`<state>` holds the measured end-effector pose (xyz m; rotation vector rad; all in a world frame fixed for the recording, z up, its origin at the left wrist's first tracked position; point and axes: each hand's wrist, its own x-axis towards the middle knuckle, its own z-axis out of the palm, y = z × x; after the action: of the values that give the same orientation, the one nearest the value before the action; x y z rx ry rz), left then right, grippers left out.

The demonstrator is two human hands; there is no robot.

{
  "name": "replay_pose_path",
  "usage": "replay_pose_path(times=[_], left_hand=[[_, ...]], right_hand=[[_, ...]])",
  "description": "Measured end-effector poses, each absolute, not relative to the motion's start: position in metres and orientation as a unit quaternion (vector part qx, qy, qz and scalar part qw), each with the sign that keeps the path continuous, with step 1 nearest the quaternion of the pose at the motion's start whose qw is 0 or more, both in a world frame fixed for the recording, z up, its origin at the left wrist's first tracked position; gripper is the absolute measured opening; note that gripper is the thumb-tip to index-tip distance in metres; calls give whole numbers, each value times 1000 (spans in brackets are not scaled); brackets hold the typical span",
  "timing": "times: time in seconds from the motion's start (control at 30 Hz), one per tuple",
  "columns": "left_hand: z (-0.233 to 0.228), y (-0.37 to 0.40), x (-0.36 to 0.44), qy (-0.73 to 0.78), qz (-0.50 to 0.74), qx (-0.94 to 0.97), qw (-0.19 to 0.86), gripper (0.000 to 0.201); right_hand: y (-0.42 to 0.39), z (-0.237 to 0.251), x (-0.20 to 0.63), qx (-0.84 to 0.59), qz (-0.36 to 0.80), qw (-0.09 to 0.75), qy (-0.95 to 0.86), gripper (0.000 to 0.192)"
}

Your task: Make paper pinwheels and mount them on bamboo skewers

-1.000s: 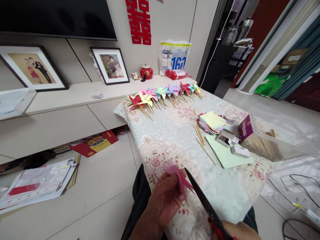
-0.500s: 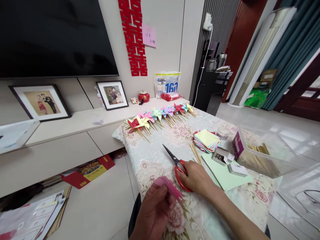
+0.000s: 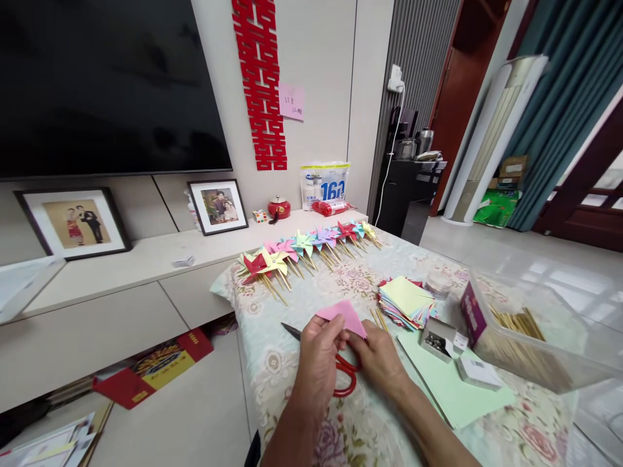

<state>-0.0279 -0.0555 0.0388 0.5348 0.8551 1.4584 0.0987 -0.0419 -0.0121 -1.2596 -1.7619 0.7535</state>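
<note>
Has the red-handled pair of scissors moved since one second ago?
Yes. The red-handled pair of scissors left the right hand and now lies on the floral tablecloth, nearer the stack of coloured paper squares.

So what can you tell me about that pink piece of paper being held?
The pink paper looks like thin, matte craft paper folded into a roughly triangular shape with crisp edges. It is held just above the flowered tablecloth, pinched between the left hand and the right hand, tilted with its point toward the right. The red-handled scissors lie on the cloth beneath the hands.
</note>
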Motion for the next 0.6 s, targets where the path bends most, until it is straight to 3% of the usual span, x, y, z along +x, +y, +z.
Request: replay_pose_path(times=[0.17, 0.4, 0.6], left_hand=[[11, -33, -7, 438, 637, 280, 570, 30], [-3, -38, -4, 463, 596, 333, 565, 20], [0, -41, -5, 420, 587, 355, 594, 20]], right_hand=[[-24, -5, 134, -486, 489, 570, -446, 53], [-28, 1, 132, -448, 537, 537, -472, 38], [-27, -2, 129, -438, 588, 552, -398, 40]])
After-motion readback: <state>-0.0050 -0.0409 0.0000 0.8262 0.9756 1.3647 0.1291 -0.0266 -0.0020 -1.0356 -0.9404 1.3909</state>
